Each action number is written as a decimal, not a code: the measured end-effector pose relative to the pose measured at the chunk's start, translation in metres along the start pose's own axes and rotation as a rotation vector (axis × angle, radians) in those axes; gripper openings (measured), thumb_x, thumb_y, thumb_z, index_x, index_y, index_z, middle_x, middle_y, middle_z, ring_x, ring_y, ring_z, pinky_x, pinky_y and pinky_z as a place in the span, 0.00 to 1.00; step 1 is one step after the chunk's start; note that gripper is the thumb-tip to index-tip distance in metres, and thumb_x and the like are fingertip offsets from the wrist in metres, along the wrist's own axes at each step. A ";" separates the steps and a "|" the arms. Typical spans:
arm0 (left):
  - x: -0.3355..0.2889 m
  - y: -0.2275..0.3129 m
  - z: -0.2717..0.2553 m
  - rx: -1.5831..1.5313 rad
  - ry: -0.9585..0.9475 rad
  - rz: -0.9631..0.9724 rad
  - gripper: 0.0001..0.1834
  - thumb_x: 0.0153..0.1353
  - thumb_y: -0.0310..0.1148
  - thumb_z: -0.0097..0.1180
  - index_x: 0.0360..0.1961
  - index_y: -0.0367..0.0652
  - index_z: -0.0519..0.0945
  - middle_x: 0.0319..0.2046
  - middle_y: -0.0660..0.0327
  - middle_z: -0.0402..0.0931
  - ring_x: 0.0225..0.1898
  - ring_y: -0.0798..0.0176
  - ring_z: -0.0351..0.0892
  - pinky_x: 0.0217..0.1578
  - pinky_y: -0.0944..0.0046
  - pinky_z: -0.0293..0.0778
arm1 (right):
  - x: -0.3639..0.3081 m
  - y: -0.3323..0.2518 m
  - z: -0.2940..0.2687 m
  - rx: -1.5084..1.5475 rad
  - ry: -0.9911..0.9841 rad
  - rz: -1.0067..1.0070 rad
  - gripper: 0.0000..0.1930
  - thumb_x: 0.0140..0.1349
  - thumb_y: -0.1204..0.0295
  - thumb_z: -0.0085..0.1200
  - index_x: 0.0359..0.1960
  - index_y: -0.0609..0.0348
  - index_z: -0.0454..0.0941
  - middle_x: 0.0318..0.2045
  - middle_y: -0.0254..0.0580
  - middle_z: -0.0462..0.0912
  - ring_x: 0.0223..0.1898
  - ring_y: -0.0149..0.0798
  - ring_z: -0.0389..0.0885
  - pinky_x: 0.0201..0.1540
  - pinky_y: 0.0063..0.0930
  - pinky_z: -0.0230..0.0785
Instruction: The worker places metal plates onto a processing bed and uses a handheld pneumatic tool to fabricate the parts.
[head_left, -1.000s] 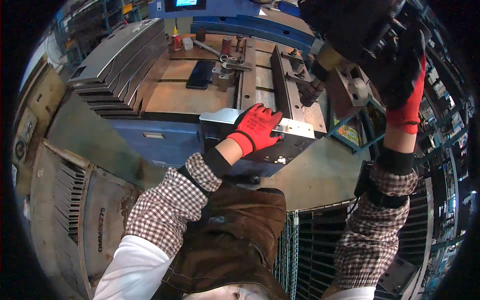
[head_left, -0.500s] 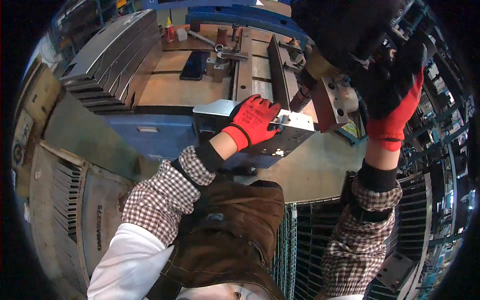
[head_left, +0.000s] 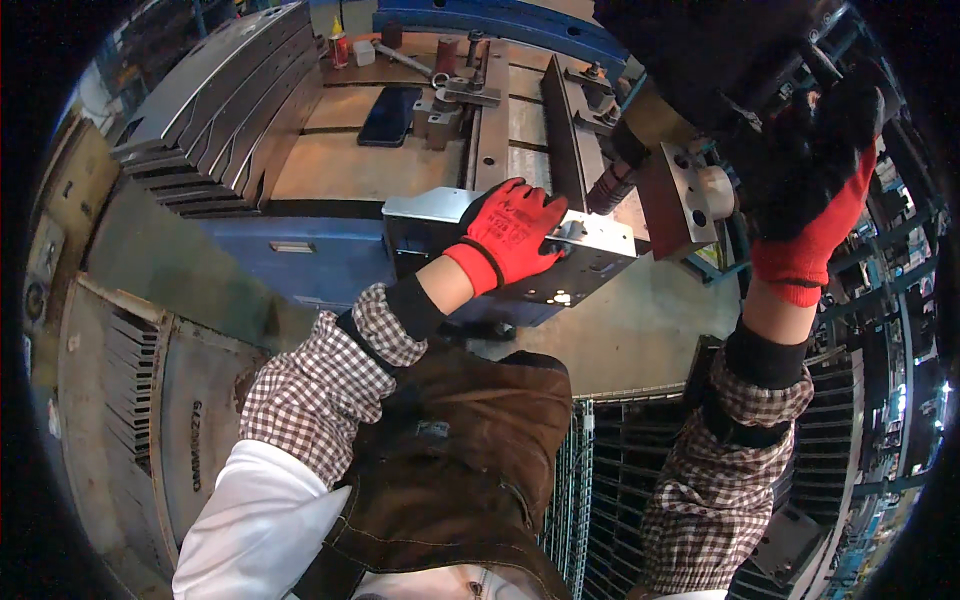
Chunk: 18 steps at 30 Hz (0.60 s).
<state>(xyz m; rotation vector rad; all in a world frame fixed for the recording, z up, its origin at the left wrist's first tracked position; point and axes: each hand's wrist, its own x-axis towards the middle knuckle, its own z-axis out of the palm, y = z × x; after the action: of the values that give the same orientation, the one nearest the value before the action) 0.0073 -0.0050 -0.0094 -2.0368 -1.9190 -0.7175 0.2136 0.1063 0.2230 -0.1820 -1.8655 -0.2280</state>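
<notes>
My left hand (head_left: 513,232), in a red glove, is closed over the top edge of a bent sheet-metal part (head_left: 425,206) with small holes in its front face. The part sits at the table's near edge. A dark ribbed spindle tool (head_left: 612,186) stands just right of that hand, beside a metal block with holes (head_left: 680,205). My right hand (head_left: 815,190), in a red glove with black coating, is raised next to the dark machine head (head_left: 690,60). Its fingers look curled around something dark that I cannot make out.
Stacked bent metal plates (head_left: 225,110) stand at the left. On the machine table lie a phone (head_left: 390,116), a wrench (head_left: 402,58), a small red bottle (head_left: 339,48) and clamping blocks (head_left: 437,122). A long metal bar (head_left: 490,140) crosses the table. Wire racking (head_left: 650,480) is below right.
My right hand has shifted slightly right and down beside the machine head. My left hand stays on the sheet-metal part. The whole view has moved a little.
</notes>
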 end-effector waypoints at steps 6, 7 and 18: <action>0.002 0.000 -0.005 0.017 -0.042 0.001 0.39 0.55 0.54 0.64 0.65 0.47 0.72 0.52 0.51 0.76 0.60 0.46 0.73 0.70 0.48 0.61 | -0.004 -0.005 0.000 0.412 -0.059 0.286 0.40 0.59 0.75 0.69 0.72 0.60 0.62 0.63 0.44 0.76 0.57 0.40 0.80 0.57 0.36 0.78; 0.002 0.000 -0.005 0.011 -0.041 0.003 0.39 0.55 0.54 0.64 0.65 0.46 0.72 0.52 0.51 0.77 0.59 0.46 0.74 0.70 0.49 0.61 | 0.003 -0.011 -0.009 0.398 -0.146 0.278 0.40 0.59 0.75 0.70 0.72 0.61 0.63 0.63 0.43 0.76 0.58 0.39 0.80 0.57 0.35 0.78; 0.001 -0.004 0.000 -0.011 -0.006 0.004 0.36 0.54 0.52 0.65 0.62 0.45 0.74 0.50 0.51 0.77 0.58 0.47 0.75 0.68 0.48 0.63 | -0.006 -0.022 0.017 -0.160 0.121 0.009 0.33 0.64 0.72 0.64 0.71 0.60 0.67 0.63 0.43 0.78 0.59 0.37 0.80 0.63 0.29 0.72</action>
<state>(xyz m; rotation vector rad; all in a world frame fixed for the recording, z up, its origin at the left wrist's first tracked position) 0.0038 -0.0037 -0.0096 -2.0505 -1.9182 -0.7238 0.1945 0.0894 0.2111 -0.2809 -1.7266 -0.3745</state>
